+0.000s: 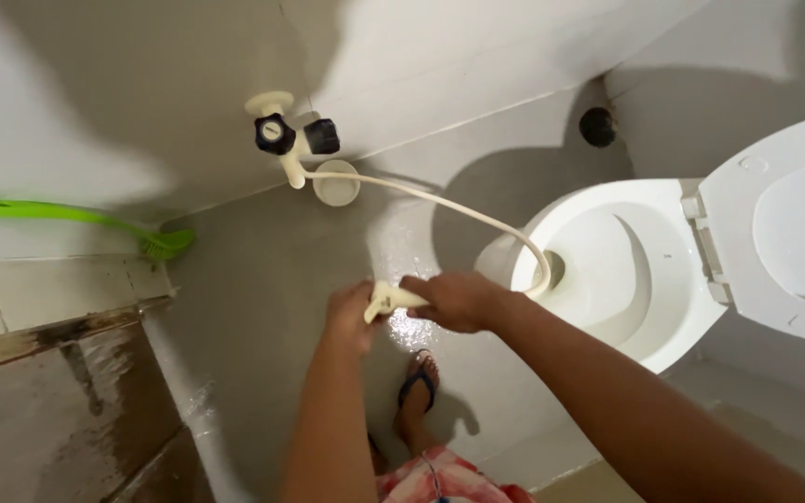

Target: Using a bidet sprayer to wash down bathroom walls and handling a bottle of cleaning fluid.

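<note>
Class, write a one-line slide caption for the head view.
Both hands, left and right, hold a cream sprayer whose hose runs from a wall tap, beside an open toilet.

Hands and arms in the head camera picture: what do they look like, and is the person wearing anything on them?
Both arms are bare, with no sleeves, gloves, watch or rings visible. The left hand and right hand end long, slim forearms reaching in from the bottom of the picture.

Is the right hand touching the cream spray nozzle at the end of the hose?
Touching. The head view shows the right hand closed around the spray nozzle, whose tip sticks out toward the left hand.
</note>
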